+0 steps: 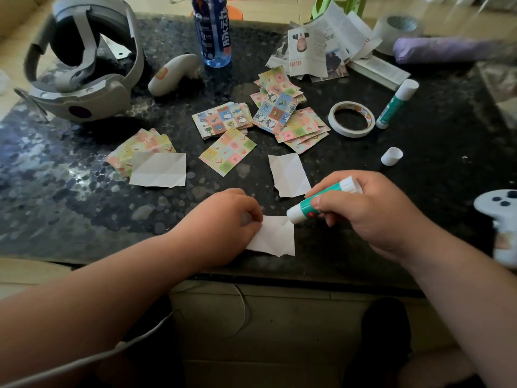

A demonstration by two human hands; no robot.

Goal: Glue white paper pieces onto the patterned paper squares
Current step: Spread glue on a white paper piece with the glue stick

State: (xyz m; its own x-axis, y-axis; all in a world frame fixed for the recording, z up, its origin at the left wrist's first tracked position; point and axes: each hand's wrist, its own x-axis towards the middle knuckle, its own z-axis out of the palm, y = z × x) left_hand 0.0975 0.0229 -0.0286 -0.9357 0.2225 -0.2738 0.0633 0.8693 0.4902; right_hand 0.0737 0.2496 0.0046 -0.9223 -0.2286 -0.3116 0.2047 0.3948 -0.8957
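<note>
Table (84, 208), tape roll (349, 132) nearby: left hand (226, 219) pinches paper (275, 236), right hand (372, 211) grips glue stick (310, 204).

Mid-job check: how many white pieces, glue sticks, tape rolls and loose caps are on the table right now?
White pieces: 3 - left piece, middle piece, near piece
Glue sticks: 2 - held stick, lying stick
Tape rolls: 2 - near roll, far roll
Loose caps: 1 - cap
Total: 8
</note>
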